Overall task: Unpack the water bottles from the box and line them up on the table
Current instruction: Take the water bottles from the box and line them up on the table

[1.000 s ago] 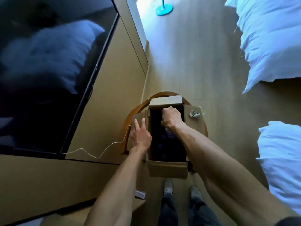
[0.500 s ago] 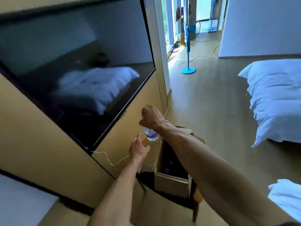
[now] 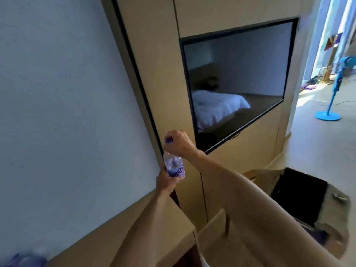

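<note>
You held one water bottle (image 3: 174,166) in the air, upright, in front of the tan wall panel (image 3: 154,74), well left of the box (image 3: 300,197). Clear plastic, purple label low on the body, purple cap showing at the top.

Your right hand (image 3: 178,143) gripped the bottle's top, fingers curled tight around the cap and neck, arm reaching in from the lower right. Your left hand (image 3: 166,182) held the bottle from below, fingers wrapped around the labelled lower part; the base was hidden behind them. Both hands were on the same bottle at once.

The box sat lower right, open, flaps out, inside dark; couldn't tell what was in it. It rested on a wooden stool (image 3: 227,222), only a leg and a bit of seat rim visible. Your right forearm crossed in front of its near edge.

A tan table top (image 3: 173,228) lay under your left forearm, against the pale wall (image 3: 57,112). A blurred purple-and-clear shape (image 3: 25,259) sat at the bottom-left corner, too smeared to identify.

A dark TV screen (image 3: 237,83) was set in the panel, reflecting a white bed. A blue fan stand (image 3: 327,114) stood on the floor at far right.
</note>
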{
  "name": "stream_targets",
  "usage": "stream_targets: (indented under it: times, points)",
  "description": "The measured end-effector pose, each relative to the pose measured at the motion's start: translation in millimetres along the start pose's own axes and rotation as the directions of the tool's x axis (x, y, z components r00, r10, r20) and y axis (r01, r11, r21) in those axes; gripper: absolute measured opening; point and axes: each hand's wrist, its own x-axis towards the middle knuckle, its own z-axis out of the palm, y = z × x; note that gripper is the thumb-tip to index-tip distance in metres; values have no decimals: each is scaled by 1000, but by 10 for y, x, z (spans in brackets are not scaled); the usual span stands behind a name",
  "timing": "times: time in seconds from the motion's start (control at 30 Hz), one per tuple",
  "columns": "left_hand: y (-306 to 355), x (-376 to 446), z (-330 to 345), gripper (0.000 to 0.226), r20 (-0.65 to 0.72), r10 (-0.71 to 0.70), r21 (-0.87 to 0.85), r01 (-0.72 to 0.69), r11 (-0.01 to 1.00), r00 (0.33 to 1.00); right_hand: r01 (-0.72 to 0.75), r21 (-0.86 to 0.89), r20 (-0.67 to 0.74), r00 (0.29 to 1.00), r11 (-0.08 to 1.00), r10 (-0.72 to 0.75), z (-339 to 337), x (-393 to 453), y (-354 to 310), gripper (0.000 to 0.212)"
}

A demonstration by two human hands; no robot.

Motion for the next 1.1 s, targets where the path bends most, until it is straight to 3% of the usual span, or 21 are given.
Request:
stream_targets:
  times: [0.13, 0.23, 0.37, 0.53, 0.63, 0.87, 1.03, 1.1]
  points:
    - [-754, -492, -1149, 69, -132, -146, 0, 147, 989, 980, 103, 52, 148, 983, 993, -110, 1022, -134, -999, 20]
    - [-1263, -890, -1850, 66, -295, -259, -28, 262, 965, 920, 162, 52, 256, 952, 985, -170, 1658, -227, -1670, 30]
    - [-1737, -1446, -2630, 64, -479, -393, -110, 391, 914, 785, 315, 118, 375, 864, 942, -336, 2437, -497, -2608, 22]
    - [-2090, -1988, -3266, 68, -680, -445, -191, 445, 875, 582, 443, 205, 444, 752, 873, -487, 3193, -881, -3557, 20]
    - [-2209, -2194, -3553, 64, -738, -460, -208, 481, 852, 494, 495, 222, 456, 709, 840, -538, 3556, -1008, -3949, 21]
    - [-2617, -2429, -4210, 48, -748, -475, -222, 501, 837, 464, 606, 339, 448, 568, 719, -690, 4154, -1125, -4537, 21]
    - [-2880, -2422, -4522, 53, -752, -480, -293, 424, 857, 452, 619, 428, 413, 514, 658, -752, 4466, -1045, -4731, 22]
    - [-3003, -2434, -4609, 65, -739, -496, -343, 378, 860, 456, 599, 470, 403, 507, 648, -762, 4597, -1000, -4816, 22]
